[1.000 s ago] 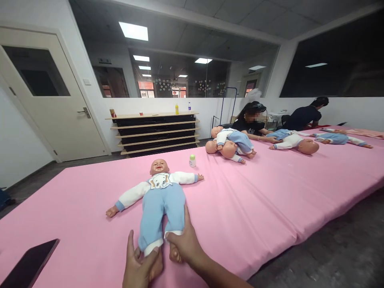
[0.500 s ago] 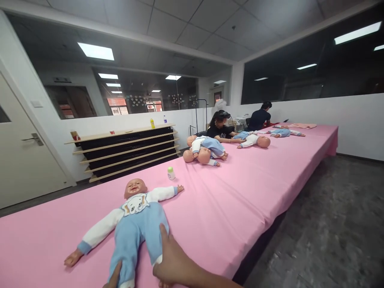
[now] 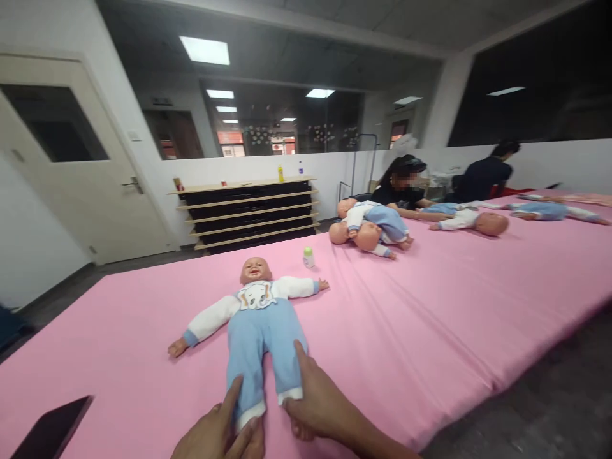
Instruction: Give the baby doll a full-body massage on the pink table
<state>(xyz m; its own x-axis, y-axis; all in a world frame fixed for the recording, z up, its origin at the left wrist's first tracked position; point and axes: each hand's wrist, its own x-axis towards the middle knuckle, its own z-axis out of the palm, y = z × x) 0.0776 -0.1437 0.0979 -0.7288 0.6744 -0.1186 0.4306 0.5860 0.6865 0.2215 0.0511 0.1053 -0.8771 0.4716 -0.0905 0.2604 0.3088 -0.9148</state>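
Note:
A baby doll [image 3: 258, 312] in a white and light-blue outfit with an animal face on the bib lies on its back on the pink-covered table, arms spread and feet toward me. My left hand [image 3: 213, 430] is closed around the lower trouser leg at left, index finger along its outer side and thumb by the cuff. Around the other leg, just at the white cuff, my right hand [image 3: 318, 395] has its thumb and fingers closed. Part of each doll foot is covered by my hands. A small white bottle with a green cap [image 3: 308, 257] stands beyond the doll's outstretched arm.
Several dolls lie piled [image 3: 375, 226] farther along the table [image 3: 406, 319]. Behind them a person [image 3: 401, 185] handles another doll [image 3: 466, 220]; a second person [image 3: 488, 172] sits beyond. A dark phone-like slab [image 3: 52, 430] lies at lower left. A shelf unit [image 3: 248, 210] stands behind.
My view has swung left and now takes in more of the door and the dark slab. My left hand shows more fully. Both hands stay at the doll's legs.

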